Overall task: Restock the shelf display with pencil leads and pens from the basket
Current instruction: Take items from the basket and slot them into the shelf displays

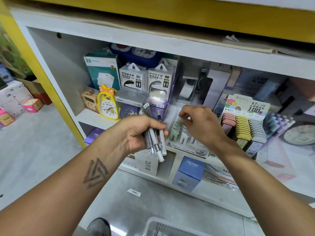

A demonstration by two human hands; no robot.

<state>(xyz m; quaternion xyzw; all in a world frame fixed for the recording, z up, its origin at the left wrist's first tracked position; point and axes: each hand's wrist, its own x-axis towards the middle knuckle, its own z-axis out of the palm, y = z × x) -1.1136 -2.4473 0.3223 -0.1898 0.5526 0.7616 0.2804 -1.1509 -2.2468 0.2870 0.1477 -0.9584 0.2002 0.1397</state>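
My left hand (136,132) grips a bundle of white and grey pens (156,142) in front of the shelf's middle level. To its right, my right hand (199,123) pinches a pale green pencil lead case (179,120) at the top of a white display tray (185,147) holding several green and white lead cases. A second display (245,126) with pink, yellow and grey lead cases stands further right. The corner of the white basket (163,227) shows at the bottom edge on the floor.
Behind the tray stand power bank boxes (148,77), a yellow duck clock (108,104) and a clear box (131,97). The lower shelf holds a blue box (189,172) and a white box (150,165). A paper slip (134,192) lies on the floor, my shoe (99,226) beside the basket.
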